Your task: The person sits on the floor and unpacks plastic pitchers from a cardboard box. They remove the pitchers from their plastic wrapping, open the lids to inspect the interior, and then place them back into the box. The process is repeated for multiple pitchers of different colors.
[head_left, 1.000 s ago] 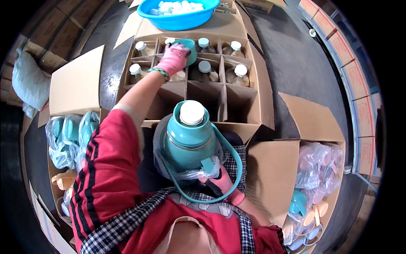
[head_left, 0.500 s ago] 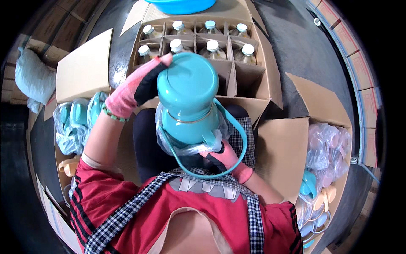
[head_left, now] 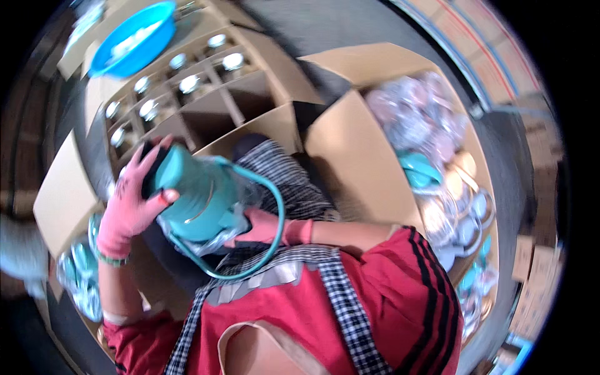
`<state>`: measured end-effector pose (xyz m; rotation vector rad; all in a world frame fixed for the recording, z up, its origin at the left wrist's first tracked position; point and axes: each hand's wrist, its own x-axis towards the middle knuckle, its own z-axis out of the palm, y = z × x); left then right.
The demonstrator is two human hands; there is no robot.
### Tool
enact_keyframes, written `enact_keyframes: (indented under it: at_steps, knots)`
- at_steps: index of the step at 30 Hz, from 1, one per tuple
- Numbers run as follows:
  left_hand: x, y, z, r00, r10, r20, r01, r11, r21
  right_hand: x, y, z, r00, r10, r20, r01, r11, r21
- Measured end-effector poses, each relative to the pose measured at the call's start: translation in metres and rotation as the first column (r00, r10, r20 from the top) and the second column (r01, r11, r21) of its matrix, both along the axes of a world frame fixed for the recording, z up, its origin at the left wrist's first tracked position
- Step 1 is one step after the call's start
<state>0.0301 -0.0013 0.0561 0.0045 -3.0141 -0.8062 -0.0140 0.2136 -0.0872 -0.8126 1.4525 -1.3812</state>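
Between my hands, over my lap, is a teal thermos flask (head_left: 201, 195) with a thin gold ring and a large looped carrying handle (head_left: 280, 209). It leans to the left. My left hand (head_left: 132, 199), in a pink and black glove, spreads its thumb and fingers round the flask's rounded upper end. My right hand (head_left: 267, 227), gloved in pink too, grips the lower side; its fingertips are partly hidden. Crumpled clear plastic (head_left: 212, 242) wraps the lower part of the flask. The picture is somewhat blurred.
Ahead stands a divided carton (head_left: 284, 125) with several white-capped bottles (head_left: 189, 84). A blue basin (head_left: 164, 39) holding white pieces is behind it. On the right, an open carton (head_left: 359, 159) contains bagged pink, teal and peach parts. Bagged teal parts (head_left: 81, 269) lie at left.
The view has swung to the right, so the cartons appear shifted and tilted. My left hand's thumb has come round the flask's front, and the flask now leans left.
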Motion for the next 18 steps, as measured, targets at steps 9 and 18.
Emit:
enact_keyframes:
  at_steps: [9,18]
  knots:
    - [0.013,-0.032,-0.034,0.966,0.137,-0.221,0.004,0.842,0.54,-0.015,0.022,0.011,0.976,0.037,0.215,-0.086,0.971,0.224]
    - [0.067,0.005,-0.147,0.978,-0.061,0.2,-0.204,-0.087,0.975,-0.023,0.032,0.013,0.866,-0.102,0.49,-0.003,0.978,0.209]
